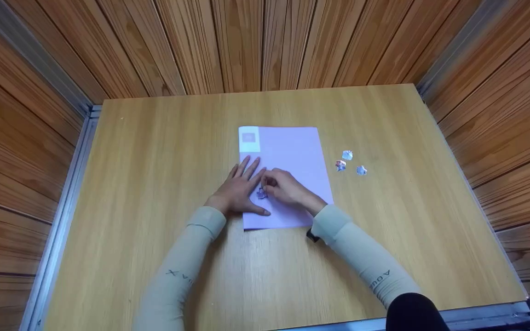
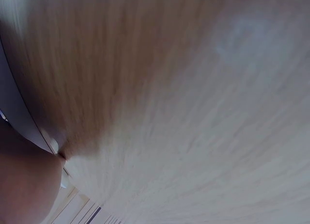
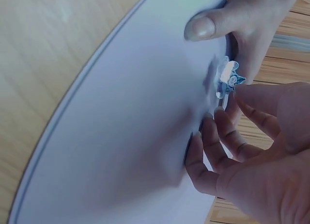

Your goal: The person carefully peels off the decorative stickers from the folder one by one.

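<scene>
A lilac notebook (image 1: 288, 151) with a white label at its top left corner lies on the table. My left hand (image 1: 237, 191) rests with fingers spread across the notebook's left edge, its thumb (image 3: 213, 25) lying on the cover. Between thumb and forefinger my right hand (image 1: 285, 186) pinches a small shiny sticker (image 3: 227, 77) with a blue swirl pattern. The sticker is tilted close over the cover, just right of the left hand. The other right fingers (image 3: 210, 149) are bent near the cover. Only part of the left hand (image 2: 29, 180) shows in the left wrist view.
To the right of the notebook lie three more small stickers: a pale blue one (image 1: 347, 155), a red and blue one (image 1: 340, 165) and a bluish one (image 1: 361, 170). Wood-panelled walls (image 1: 242, 46) and metal rails surround the wooden table (image 1: 164, 138).
</scene>
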The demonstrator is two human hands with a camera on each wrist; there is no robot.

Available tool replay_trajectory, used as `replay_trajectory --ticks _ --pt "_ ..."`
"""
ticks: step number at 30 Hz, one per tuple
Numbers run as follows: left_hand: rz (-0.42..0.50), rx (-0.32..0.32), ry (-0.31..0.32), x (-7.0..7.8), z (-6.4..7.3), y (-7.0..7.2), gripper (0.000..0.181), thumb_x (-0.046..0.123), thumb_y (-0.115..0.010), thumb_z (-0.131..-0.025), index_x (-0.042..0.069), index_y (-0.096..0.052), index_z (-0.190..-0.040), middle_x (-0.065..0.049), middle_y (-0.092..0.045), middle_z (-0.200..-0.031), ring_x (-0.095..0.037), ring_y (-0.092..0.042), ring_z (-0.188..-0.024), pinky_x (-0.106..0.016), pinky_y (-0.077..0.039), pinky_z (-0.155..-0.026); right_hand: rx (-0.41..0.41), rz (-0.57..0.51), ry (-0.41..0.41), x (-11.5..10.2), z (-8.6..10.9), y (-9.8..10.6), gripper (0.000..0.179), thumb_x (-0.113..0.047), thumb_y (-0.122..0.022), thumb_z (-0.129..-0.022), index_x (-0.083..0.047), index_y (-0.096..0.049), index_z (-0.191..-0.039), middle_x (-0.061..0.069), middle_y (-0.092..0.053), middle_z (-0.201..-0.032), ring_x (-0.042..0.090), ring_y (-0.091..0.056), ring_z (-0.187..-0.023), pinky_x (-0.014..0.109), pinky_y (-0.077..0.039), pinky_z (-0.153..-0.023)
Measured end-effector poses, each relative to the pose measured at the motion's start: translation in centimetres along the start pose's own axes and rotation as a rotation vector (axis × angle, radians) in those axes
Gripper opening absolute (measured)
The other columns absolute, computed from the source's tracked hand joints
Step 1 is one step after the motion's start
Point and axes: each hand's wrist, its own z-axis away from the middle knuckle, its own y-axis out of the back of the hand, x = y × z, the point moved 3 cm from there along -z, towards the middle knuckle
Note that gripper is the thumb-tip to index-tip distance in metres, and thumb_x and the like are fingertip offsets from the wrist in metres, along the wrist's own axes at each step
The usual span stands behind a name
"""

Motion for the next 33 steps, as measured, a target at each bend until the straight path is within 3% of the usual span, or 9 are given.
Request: replay_trajectory --ticks 1,2,3,5,14,33 --pt "-0.046 -0.021 -0.003 -1.7 -1.3 -1.7 0.119 0.069 -0.076 -0.079 0.012 -0.017 -0.165 -0.011 0.001 -0.173 -0.032 0.014 -0.157 -0.057 -0.006 -0.126 0.012 0.026 -0.045 2.0 -0.9 -0.8 0.006 -0.005 -0.061 -0.1 -0.004 -0.066 -0.1 0.011 -0.063 -0.096 0.023 -0.062 -0.09 0.036 -0.052 -0.085" --pt "-0.063 -0.028 -0.018 -3.4 -2.4 -3.3 0.123 0.075 -0.073 -0.076 0.015 -0.014 -0.165 -0.01 0.005 -0.173 -0.034 0.013 -0.157 -0.056 -0.002 -0.126 0.028 0.049 -0.068 3.8 -1.6 -1.6 0.004 -0.001 -0.061 -0.098 -0.001 -0.065 -0.1 0.016 -0.063 -0.098 0.03 -0.062 -0.092 0.038 -0.052 -0.085" --pt "-0.059 -0.023 -0.053 -4.6 -3.1 -4.4 0.126 0.081 -0.069 -0.075 0.016 -0.012 -0.166 -0.01 0.007 -0.173 -0.035 0.014 -0.157 -0.057 0.002 -0.125 0.064 0.05 -0.089 5.2 -2.0 -2.0 0.006 0.002 -0.063 -0.095 -0.003 -0.065 -0.097 0.012 -0.063 -0.094 0.027 -0.061 -0.089 0.038 -0.052 -0.082" --pt "-0.055 -0.024 -0.057 -5.1 -3.4 -4.8 0.128 0.086 -0.066 -0.073 0.018 -0.01 -0.166 -0.008 0.01 -0.173 -0.034 0.017 -0.156 -0.057 0.005 -0.125 0.066 0.052 -0.092 6.2 -2.3 -2.1 0.008 0.002 -0.064 -0.094 -0.006 -0.065 -0.094 0.01 -0.062 -0.092 0.025 -0.06 -0.087 0.039 -0.051 -0.081" --pt "-0.119 0.005 -0.035 -4.6 -3.4 -4.8 0.129 0.088 -0.065 -0.071 0.018 -0.012 -0.166 -0.008 0.008 -0.173 -0.034 0.015 -0.157 -0.056 0.002 -0.125 0.049 0.085 -0.116 6.8 -1.8 -0.9 0.007 0.0 -0.062 -0.094 -0.005 -0.067 -0.094 0.009 -0.063 -0.092 0.024 -0.059 -0.086 0.038 -0.05 -0.082" --pt "-0.089 -0.029 0.01 -4.8 -3.2 -4.9 0.13 0.093 -0.06 -0.069 0.024 -0.008 -0.166 -0.002 0.013 -0.172 -0.029 0.021 -0.156 -0.053 0.006 -0.125 0.046 0.09 -0.272 8.3 -0.1 1.4 0.008 -0.003 -0.059 -0.098 -0.003 -0.066 -0.099 0.012 -0.063 -0.1 0.028 -0.059 -0.094 0.043 -0.051 -0.089"
